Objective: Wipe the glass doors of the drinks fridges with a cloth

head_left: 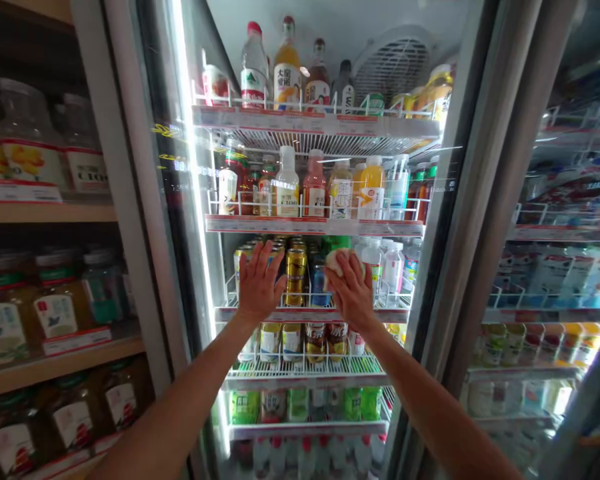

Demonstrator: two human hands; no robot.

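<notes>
A tall drinks fridge with a glass door (180, 220) fills the middle of the view; faint reflections lie on the pane. My left hand (261, 283) is raised with fingers spread and palm toward the glass, in front of gold cans (296, 273) on the third shelf. To its right, my right hand (351, 287) presses a folded pale cloth (341, 257) toward the pane, fingers bent over it. Most of the cloth is hidden under the fingers. Behind that hand stand a blue can (320, 283) and small clear bottles (393, 267).
Bottles of juice and tea (372, 183) line the upper fridge shelves. Metal door frames (485, 200) run down both sides. On the left, a wooden shelf (55, 213) carries jars and bottles. Another drinks fridge (555, 307) stands at the right.
</notes>
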